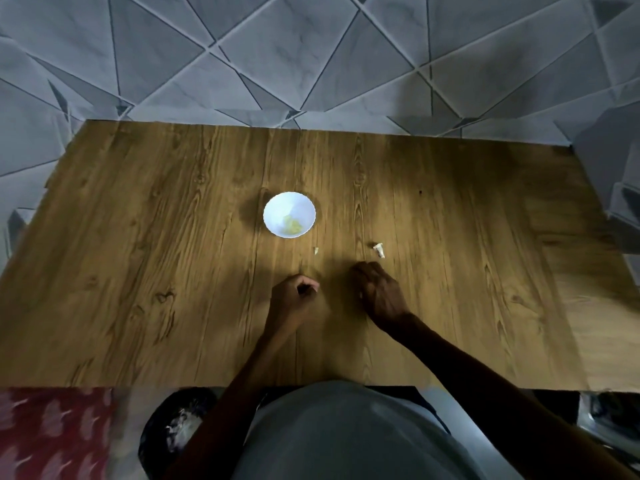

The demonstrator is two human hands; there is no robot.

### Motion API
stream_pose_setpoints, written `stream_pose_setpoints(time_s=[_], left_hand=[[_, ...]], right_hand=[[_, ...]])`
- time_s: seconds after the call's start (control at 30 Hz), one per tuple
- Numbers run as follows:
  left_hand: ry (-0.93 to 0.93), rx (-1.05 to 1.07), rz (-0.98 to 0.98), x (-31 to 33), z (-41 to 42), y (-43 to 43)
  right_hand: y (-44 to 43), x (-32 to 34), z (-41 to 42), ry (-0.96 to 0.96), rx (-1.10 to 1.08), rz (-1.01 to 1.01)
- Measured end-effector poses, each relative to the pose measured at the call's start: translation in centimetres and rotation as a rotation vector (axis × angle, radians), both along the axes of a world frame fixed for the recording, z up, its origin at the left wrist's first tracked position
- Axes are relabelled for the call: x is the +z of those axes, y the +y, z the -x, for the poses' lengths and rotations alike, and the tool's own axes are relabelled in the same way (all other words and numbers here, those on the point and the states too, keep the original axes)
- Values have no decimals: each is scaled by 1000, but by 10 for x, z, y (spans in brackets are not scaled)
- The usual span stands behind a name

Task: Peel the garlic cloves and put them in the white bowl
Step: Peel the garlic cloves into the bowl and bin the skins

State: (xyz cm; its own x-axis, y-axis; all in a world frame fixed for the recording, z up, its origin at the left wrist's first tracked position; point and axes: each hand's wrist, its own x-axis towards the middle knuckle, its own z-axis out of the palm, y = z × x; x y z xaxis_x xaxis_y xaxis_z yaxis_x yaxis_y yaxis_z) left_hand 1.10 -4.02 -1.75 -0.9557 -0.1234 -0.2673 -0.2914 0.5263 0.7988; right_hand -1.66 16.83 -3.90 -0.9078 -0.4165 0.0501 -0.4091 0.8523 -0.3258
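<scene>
Left hand [294, 294], right hand [379, 291] curled, contents unclear; yellowish peeled cloves [293, 227] in white bowl [277, 207].

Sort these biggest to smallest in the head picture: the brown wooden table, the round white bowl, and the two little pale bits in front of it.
1. brown wooden table
2. round white bowl
3. pale whitish piece on the right, maybe garlic
4. tiny pale scrap nearer the bowl, clearly smaller than that piece

White bowl [289, 202] holding pale yellow pieces, mid-worktop [138, 271]. Nearer lie a whitish garlic piece [379, 250] and a small scrap [316, 251]. Left hand [294, 297] and right hand [381, 291] both have curled fingers.
</scene>
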Motion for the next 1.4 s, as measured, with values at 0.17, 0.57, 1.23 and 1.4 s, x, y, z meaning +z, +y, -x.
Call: stream_pose_setpoints(time_s=[0.17,0.57,1.23,1.4], left_hand=[[-25,-9,-23,-2,-3,8],[-312,234,-525,3,-11,30],[-614,748,-1324,43,20,77],[-567,747,-1388,38,18,61]], right_hand=[[4,11,-39,52,33,74],[19,-10,-26,71,150,-62],[-19,83,-9,-264,-245,583],[24,69,3,-243,-458,769]])
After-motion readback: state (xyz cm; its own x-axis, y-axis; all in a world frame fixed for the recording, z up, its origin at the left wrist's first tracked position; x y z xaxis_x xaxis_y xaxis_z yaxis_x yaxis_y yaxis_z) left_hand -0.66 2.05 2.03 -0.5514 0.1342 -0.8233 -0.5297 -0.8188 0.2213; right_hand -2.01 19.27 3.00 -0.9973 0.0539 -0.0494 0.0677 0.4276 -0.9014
